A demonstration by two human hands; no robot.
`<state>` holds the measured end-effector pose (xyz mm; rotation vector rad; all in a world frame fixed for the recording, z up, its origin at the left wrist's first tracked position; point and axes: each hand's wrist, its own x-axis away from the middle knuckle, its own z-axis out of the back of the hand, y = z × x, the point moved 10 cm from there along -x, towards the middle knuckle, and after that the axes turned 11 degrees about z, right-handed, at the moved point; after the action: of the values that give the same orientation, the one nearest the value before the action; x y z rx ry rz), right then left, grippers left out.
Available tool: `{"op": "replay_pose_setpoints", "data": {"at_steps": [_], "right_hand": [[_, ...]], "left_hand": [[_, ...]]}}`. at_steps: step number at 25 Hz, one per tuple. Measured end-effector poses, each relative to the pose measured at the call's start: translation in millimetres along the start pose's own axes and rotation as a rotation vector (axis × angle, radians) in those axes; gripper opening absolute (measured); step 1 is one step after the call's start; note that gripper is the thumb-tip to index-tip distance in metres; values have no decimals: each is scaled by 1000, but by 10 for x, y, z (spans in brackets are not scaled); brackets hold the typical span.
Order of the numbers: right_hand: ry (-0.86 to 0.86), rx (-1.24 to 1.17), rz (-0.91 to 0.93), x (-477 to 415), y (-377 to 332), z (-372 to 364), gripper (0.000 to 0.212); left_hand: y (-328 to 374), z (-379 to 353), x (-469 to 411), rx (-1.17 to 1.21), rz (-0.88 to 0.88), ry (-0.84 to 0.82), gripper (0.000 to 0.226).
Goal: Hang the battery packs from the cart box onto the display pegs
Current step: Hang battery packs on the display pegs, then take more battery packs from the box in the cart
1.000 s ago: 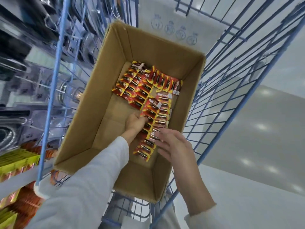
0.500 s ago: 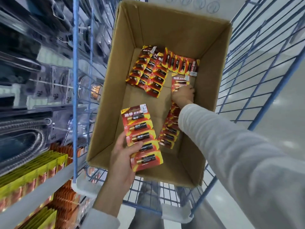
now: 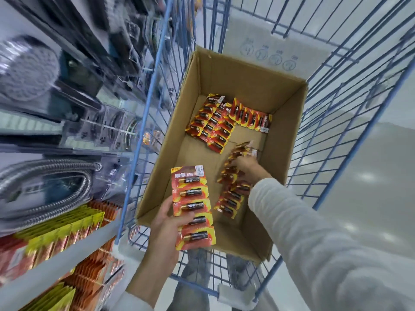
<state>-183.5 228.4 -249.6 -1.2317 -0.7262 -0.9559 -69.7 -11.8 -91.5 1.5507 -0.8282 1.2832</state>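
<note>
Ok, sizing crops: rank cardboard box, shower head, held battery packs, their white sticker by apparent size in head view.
1. cardboard box
2. shower head and held battery packs: alike; the packs are nearer
3. white sticker

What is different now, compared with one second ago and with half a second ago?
The left grip lifted a fanned strip of battery packs out of the right-hand row toward the near left corner of the box and still holds it. The right grip moved from that row's near part to farther along it; its hold is blurred. The far packs stayed put.
</note>
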Motion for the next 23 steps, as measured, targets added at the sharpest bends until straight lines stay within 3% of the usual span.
{"op": "replay_pose_setpoints", "data": {"at_steps": [2,8,15,18,23], "right_hand": [[-47,-156,1,504,-36,2,28],[-265,-476,371,2573,-635,143,38],[-488,-620,524,4226,-750,402,72],[-658,-578,597,4734,-859,447,66],[-846,-467,653,5348,-932,383,50]], "left_hand": [[87,7,246,0,-38,-45,58],[414,92,1171,-15,-248,-189,69],[459,272,2335,99,-457,-311,67],[301,330,2764,197,-561,-350,70],[-147,641,3375,436,-729,-289,45]]}}
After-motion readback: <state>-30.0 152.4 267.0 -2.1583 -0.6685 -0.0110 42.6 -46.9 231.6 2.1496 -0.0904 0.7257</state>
